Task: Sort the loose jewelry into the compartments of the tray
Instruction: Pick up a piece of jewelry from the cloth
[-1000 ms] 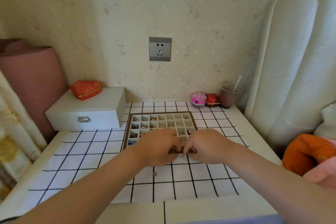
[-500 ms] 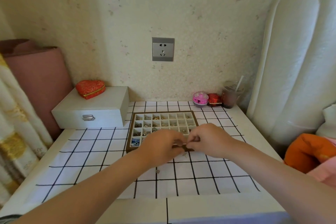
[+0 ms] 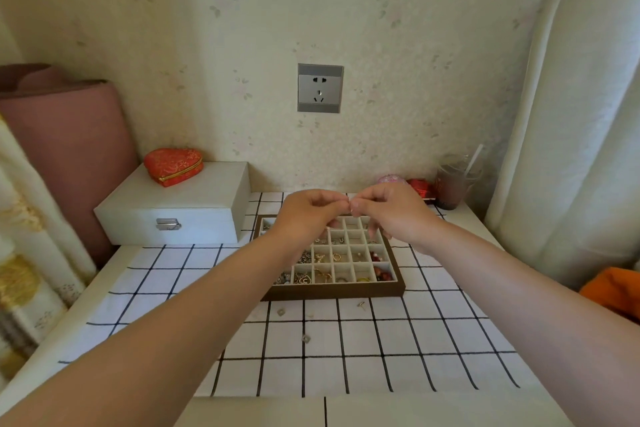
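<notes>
Head view: left hand (image 3: 308, 215) and right hand (image 3: 391, 215) are hovering over the tray (image 3: 332, 292), grips curling fingertip to fingertip; anything pinched is too small to tell. 3 loose pieces (image 3: 280, 311) are lying on the counter (image 3: 415, 412) beside its near rim, nearer the person than both hands.

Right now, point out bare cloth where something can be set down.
Free: checked cloth before the white box, left of the tray, and right of it. Crowded: loose jewelry before the tray's front wall, and the back right corner by the cup.
</notes>
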`<state>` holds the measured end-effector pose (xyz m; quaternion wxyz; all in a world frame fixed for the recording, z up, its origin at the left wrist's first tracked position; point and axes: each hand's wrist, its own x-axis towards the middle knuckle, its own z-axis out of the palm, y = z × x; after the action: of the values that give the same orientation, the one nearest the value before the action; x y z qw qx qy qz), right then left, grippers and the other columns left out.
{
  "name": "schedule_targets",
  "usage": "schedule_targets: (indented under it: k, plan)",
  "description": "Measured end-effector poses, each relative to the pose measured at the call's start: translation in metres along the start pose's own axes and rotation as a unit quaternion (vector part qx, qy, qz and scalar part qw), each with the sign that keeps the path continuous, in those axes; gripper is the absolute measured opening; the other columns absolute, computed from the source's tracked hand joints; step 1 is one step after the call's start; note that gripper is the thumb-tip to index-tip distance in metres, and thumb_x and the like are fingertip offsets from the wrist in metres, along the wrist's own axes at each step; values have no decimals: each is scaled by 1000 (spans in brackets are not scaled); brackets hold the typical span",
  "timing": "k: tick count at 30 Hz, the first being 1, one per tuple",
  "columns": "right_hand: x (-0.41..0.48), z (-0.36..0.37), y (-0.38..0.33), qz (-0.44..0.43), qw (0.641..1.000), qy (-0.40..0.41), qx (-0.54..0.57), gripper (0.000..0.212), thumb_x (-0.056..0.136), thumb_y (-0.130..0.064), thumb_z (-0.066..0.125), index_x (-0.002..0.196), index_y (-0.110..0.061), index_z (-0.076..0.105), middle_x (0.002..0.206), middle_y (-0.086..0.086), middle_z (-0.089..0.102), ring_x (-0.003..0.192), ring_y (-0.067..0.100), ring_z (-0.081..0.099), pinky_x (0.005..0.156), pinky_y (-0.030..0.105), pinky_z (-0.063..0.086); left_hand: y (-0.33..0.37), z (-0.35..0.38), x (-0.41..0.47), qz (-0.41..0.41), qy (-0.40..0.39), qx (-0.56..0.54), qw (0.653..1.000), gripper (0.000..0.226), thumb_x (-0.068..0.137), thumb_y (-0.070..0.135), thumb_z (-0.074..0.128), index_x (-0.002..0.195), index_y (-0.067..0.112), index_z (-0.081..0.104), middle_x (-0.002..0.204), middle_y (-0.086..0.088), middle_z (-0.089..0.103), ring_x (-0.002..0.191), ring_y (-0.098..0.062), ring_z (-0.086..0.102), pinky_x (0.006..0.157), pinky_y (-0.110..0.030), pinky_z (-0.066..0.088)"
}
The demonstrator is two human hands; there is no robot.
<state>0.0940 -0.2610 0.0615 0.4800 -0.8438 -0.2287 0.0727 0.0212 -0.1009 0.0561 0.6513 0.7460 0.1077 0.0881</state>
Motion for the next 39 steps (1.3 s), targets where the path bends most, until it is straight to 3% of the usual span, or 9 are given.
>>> schedule_targets:
  k: [2, 4, 8, 11, 14, 21, 29, 34, 39]
  plan:
    - [16, 3, 10, -14, 995, 11, -98, 15, 96, -29, 65, 90, -21, 75, 77, -8, 73, 60, 10, 65, 62, 23, 53, -8, -7, 15, 47, 6, 103, 994, 9, 91, 25, 70, 98, 27, 75, 95, 9, 74, 83, -4, 65, 77, -23, 50]
    - [32, 9, 25, -23, 975, 5, -220, 16, 96, -32, 63, 89, -26, 74, 83, -7, 73, 73, 9, 66, 77, 35, 57, -20, -15, 29, 78, -4, 247, 966, 16, 94, 31, 64, 108, 29, 72, 106, 13, 70, 96, -4, 63, 86, -24, 47]
    - [51, 19, 44, -16, 937, 1, -349, 14, 97, -33, 62, 94, -28, 74, 86, -12, 70, 78, 9, 64, 72, 33, 56, -44, -26, 46, 85, -65, 424, 899, 36, 95, 44, 57, 129, 30, 63, 132, 6, 61, 121, -16, 55, 100, -35, 45]
    - [58, 25, 53, -29, 921, 9, -389, 12, 96, -30, 63, 93, -29, 75, 83, -13, 66, 73, 8, 63, 58, 25, 48, -53, -26, 55, 113, -95, 516, 844, 46, 95, 52, 53, 137, 33, 56, 144, 2, 52, 133, -23, 43, 109, -47, 39]
    - [63, 34, 61, -36, 910, 17, -413, 13, 95, -32, 63, 90, -30, 75, 82, -13, 63, 64, 5, 55, 51, 22, 35, -58, -25, 61, 92, -126, 516, 842, 53, 95, 55, 51, 144, 34, 48, 152, 2, 42, 138, -24, 37, 112, -48, 34]
    - [71, 43, 62, -11, 904, 13, -426, 16, 97, -33, 63, 99, -29, 78, 88, -8, 73, 72, 10, 62, 61, 26, 47, -59, -25, 60, 97, -144, 540, 823, 56, 95, 53, 52, 147, 34, 43, 157, 1, 35, 142, -25, 32, 114, -49, 32]
    - [63, 31, 46, -24, 906, -19, -423, 17, 94, -37, 64, 105, -31, 75, 106, -11, 71, 88, 11, 64, 68, 28, 49, -56, -27, 44, 141, -139, 525, 828, 52, 96, 46, 55, 144, 30, 47, 148, 1, 45, 135, -22, 39, 110, -45, 36]
    - [37, 25, 23, -93, 902, -28, -421, 19, 97, -33, 60, 111, -34, 72, 103, -12, 58, 95, 12, 62, 71, 29, 45, -51, -28, 26, 195, -145, 512, 824, 38, 93, 42, 59, 129, 30, 59, 118, 5, 55, 111, -14, 50, 90, -34, 47]
    - [-12, 19, 12, -174, 901, -99, -385, 16, 93, -31, 60, 106, -35, 68, 101, -13, 58, 85, 6, 56, 70, 28, 44, -51, -31, -2, 235, -168, 494, 820, 22, 90, 41, 63, 109, 30, 66, 97, 14, 51, 92, -6, 49, 70, -23, 40]
